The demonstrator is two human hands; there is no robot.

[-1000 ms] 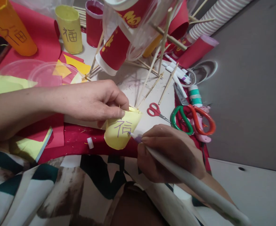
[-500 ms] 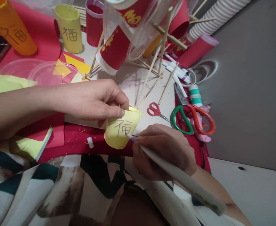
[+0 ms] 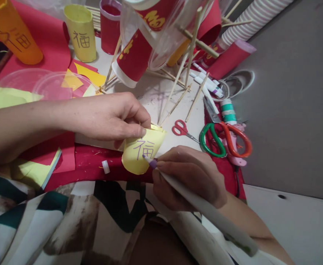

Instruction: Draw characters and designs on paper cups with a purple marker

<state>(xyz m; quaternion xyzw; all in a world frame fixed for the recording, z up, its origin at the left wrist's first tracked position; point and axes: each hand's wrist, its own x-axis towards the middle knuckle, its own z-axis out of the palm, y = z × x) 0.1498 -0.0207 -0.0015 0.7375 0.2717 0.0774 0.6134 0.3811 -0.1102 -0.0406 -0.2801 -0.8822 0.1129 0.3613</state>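
My left hand (image 3: pixel 110 117) pinches the top edge of a small yellow paper cup (image 3: pixel 142 152) that lies on its side at the near edge of the table. A purple character is written on the cup. My right hand (image 3: pixel 189 176) is closed round a white marker pen (image 3: pixel 205 208) with a purple tip. The tip touches the cup just below the character. The pen's long body runs back over my right wrist toward the lower right.
A standing yellow cup (image 3: pixel 81 33), an orange cup (image 3: pixel 12 33) and red cups (image 3: pixel 135 55) crowd the back. Wooden sticks (image 3: pixel 178 88), small red scissors (image 3: pixel 182 129), green and orange scissors (image 3: pixel 224 140), markers (image 3: pixel 208 84), coloured paper (image 3: pixel 53 44) and clear lids (image 3: pixel 51 86) litter the table.
My right hand and the pen tip have slid a little to the left along the bottom of the character. My left hand and the cup have stayed put.
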